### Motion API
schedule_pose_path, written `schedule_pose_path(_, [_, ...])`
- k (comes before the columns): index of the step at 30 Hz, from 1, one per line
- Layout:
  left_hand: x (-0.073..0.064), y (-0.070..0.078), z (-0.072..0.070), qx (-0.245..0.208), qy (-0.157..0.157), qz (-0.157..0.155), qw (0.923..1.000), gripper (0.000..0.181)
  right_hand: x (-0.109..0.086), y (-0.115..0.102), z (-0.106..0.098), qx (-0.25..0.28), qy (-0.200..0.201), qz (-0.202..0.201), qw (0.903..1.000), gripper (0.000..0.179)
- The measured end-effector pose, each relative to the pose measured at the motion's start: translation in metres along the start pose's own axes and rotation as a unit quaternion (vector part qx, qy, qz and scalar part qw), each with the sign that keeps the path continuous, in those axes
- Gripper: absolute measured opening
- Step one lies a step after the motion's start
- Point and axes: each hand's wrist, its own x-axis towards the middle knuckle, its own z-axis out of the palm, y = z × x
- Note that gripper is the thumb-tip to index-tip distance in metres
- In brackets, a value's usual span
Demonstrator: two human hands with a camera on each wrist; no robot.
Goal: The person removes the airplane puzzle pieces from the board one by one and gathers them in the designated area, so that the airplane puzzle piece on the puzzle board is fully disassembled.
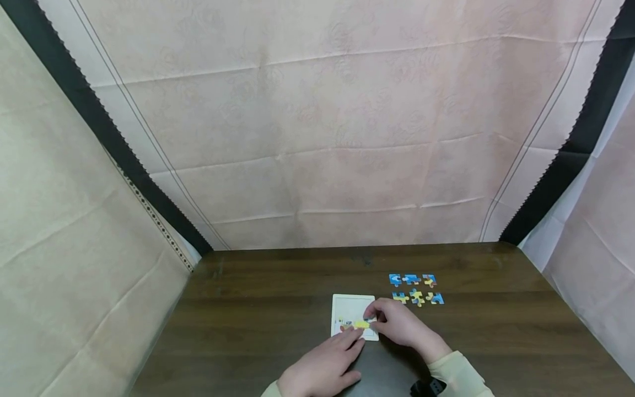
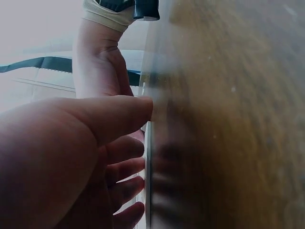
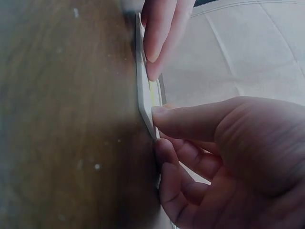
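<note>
A white puzzle tray (image 1: 353, 304) lies on the dark wooden table, with a few puzzle pieces along its near part. My left hand (image 1: 327, 364) reaches in from the near left and rests its extended fingertips on the tray's near edge. In the left wrist view, those fingers (image 2: 126, 191) lie over the thin tray edge. At the tray's right side, my right hand (image 1: 403, 325) pinches a small puzzle piece (image 1: 370, 320) between thumb and fingers, mostly hidden by them. A yellow piece (image 1: 361, 325) lies in the tray beside the right thumb.
Several loose blue and yellow puzzle pieces (image 1: 417, 298) are laid out in two rows right of the tray, beyond the right hand. Pale fabric walls (image 1: 347, 138) stand behind the table (image 1: 258, 309) and at both sides.
</note>
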Motion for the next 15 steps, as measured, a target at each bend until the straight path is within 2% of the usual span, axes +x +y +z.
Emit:
schedule_pose_path(5, [0.003, 0.004, 0.003, 0.040, 0.005, 0.001, 0.9992, 0.061, 0.001, -0.003, -0.002, -0.014, -0.007, 0.006, 0.9999, 0.013])
schedule_pose_path(10, [0.003, 0.008, 0.004, 0.061, 0.005, -0.001, 0.9981, 0.062, 0.006, -0.013, -0.003, -0.032, -0.003, -0.009, 0.9994, 0.011])
schedule_pose_path(15, [0.001, 0.009, 0.005, 0.080, 0.020, 0.008, 0.9965, 0.062, 0.017, -0.026, 0.004, -0.027, -0.011, -0.029, 0.9992, 0.011])
